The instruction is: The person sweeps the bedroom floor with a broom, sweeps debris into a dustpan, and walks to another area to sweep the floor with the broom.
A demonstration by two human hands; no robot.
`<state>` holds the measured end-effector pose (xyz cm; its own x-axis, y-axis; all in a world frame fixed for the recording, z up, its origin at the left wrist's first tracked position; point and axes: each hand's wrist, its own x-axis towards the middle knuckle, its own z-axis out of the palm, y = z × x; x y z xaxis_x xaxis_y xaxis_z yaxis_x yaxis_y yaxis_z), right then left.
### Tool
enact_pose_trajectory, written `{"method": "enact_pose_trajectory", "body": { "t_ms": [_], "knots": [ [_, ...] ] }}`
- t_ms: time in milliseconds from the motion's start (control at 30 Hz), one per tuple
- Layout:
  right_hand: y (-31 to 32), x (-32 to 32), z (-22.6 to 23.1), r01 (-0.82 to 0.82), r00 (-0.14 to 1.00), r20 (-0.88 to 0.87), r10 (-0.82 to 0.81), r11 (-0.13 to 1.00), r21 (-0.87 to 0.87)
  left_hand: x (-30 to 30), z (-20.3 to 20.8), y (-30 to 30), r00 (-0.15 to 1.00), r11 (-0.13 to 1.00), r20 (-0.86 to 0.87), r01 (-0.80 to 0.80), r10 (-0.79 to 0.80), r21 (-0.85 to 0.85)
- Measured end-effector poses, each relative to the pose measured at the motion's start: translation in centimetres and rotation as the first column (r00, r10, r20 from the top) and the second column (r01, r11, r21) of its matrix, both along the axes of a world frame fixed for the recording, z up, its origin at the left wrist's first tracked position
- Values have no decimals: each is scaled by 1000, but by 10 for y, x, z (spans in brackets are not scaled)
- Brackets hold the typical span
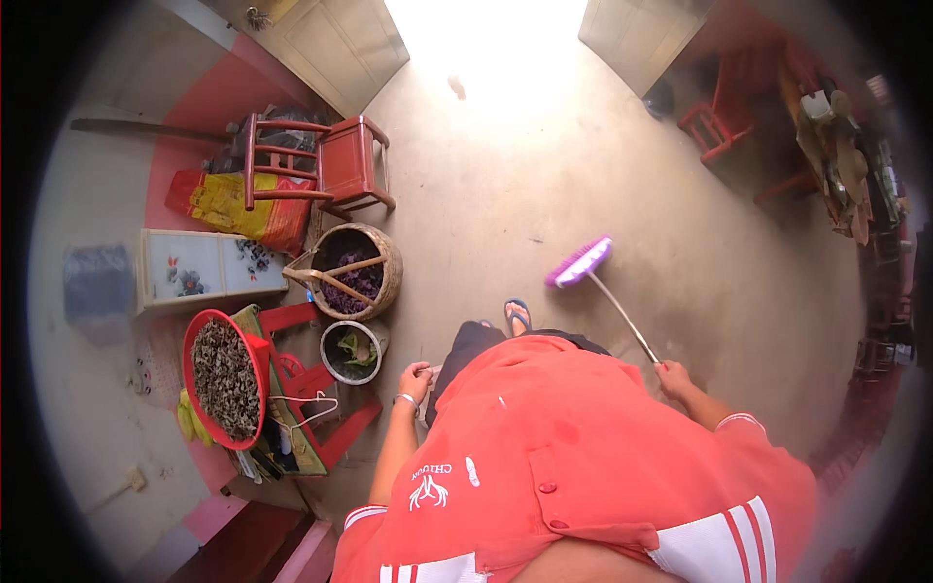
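Note:
My right hand (672, 378) is closed around the handle of a broom (624, 316). The broom's purple and white head (580, 262) rests on the floor ahead and to the right of my feet. My left hand (415, 381) hangs beside my left hip with its fingers curled. A small pale bit shows by those fingers, too small to name. A band circles the left wrist. Nearest to this hand is a grey bucket (328, 366) with green leaves inside.
Left of me stand a woven basket (391, 269) of dark purple matter, a red wooden chair (348, 165), a white cabinet (185, 262) and a red basin (260, 360) heaped with dried pieces. Red chairs (712, 141) and a cluttered table stand right. Door leaves (326, 49) flank a bright doorway.

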<state>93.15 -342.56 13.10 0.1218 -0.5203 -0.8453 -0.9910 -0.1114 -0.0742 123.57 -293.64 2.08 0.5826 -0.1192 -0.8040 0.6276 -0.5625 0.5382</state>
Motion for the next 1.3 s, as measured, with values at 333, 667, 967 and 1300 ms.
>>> {"method": "enact_pose_trajectory", "body": {
  "t_ms": [333, 667, 967, 1300],
  "knots": [
    [27, 358, -90, -608, 736, 292, 611, 786, -114, 59, -54, 23, 841, 819, 6, 526, -542, 231],
    [37, 627, -149, -713, 671, 95, 736, 674, -191, 264, -15, 17, 989, 998, -142, -24, 32, 54],
    [-27, 465, -65, -323, 926, -253, 280, 935, -149, 410, -24, -74, 984, 991, -150, -109, 96, -82],
    [-42, 447, -18, 9, 1000, -4, -10, 985, -169, 454, -51, -119, 958, 985, -236, 171, -163, 14]
  ]
}}
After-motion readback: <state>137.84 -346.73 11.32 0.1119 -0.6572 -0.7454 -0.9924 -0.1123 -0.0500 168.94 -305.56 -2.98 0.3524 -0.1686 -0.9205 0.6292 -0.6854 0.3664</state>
